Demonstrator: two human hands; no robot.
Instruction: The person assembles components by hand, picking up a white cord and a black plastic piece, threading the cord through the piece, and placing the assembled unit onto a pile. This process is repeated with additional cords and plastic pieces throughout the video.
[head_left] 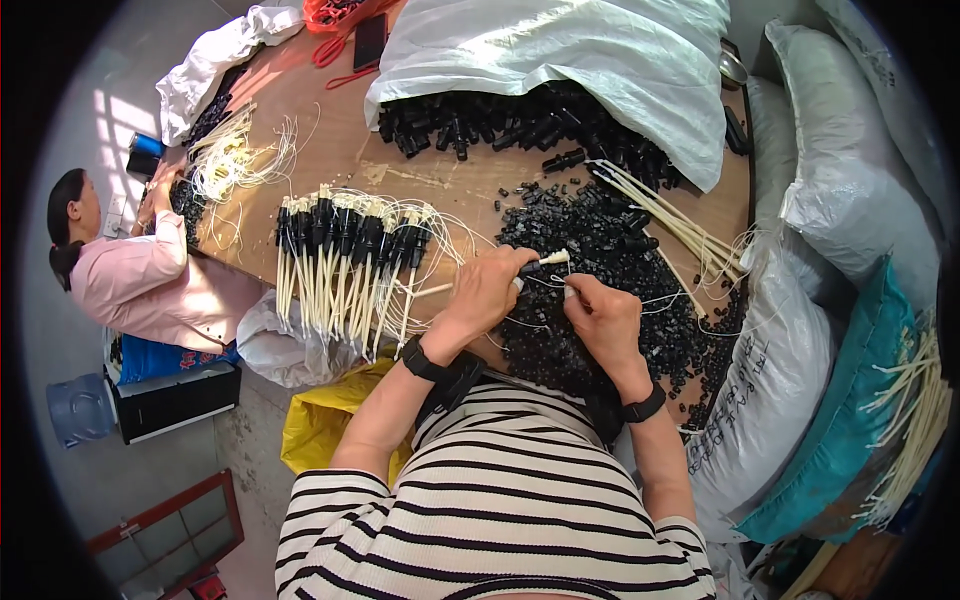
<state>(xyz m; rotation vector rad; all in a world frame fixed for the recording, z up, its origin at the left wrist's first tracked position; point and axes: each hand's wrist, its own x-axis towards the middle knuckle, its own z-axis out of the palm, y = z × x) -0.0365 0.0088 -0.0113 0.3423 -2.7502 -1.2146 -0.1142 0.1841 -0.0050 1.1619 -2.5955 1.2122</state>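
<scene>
My left hand (487,292) is closed around a slim cream rod (432,290) with a black fitting, mostly hidden by the fingers. The rod sticks out to the left of the hand, and a cream tip (554,258) shows beyond its fingertips on the right. Thumb and forefinger of my right hand (606,318) pinch a thin white cord (545,281) that loops between the two hands. Below both hands spreads a heap of small black plastic pieces (545,340). To the left lies a row of rods with black fittings (345,235), their cords trailing.
A white sack (550,50) spills black plastic fittings (455,125) at the back. Cream rods (670,215) lie on the right, beside full white sacks (770,400). Red scissors (328,52) and a phone (370,42) are far left. A person in pink (150,280) works at the left end.
</scene>
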